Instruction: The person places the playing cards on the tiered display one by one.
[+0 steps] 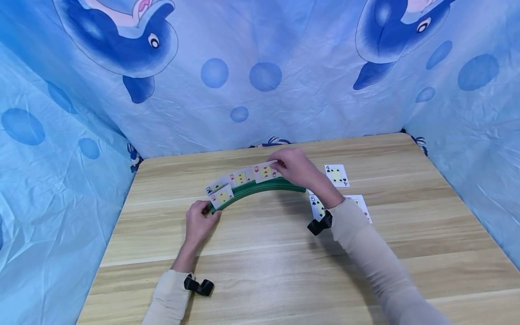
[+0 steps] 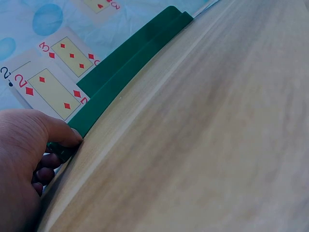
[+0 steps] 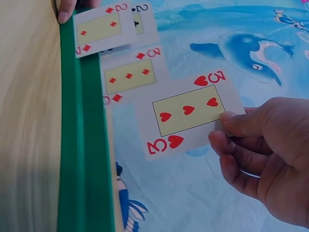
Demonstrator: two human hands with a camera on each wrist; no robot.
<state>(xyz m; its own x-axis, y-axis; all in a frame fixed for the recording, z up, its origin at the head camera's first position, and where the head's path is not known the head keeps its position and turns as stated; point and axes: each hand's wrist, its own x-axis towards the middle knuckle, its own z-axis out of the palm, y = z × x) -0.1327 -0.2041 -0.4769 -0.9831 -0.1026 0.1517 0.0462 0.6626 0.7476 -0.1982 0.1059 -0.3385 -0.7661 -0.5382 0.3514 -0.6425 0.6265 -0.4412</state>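
Note:
A green curved card holder (image 1: 266,186) lies on the wooden table. My left hand (image 1: 200,222) grips its left end, thumb at the front edge. Near that end, the two of diamonds (image 2: 54,92) stands in the holder, overlapping a black two (image 3: 146,21) behind it. To their right, the three of diamonds (image 1: 240,176) leans in the rear slot. Between thumb and fingers my right hand (image 3: 270,150) pinches the three of hearts (image 3: 188,110) by its right edge. In the head view this card overlaps the holder's back edge, beside the three of diamonds.
On the table (image 1: 260,262) to the right, a black four (image 1: 336,175) lies face up. Nearer me are a black five (image 1: 316,206) and another card (image 1: 361,205), partly hidden by my right arm. A blue dolphin-print curtain (image 1: 243,45) hangs behind the table and at its sides.

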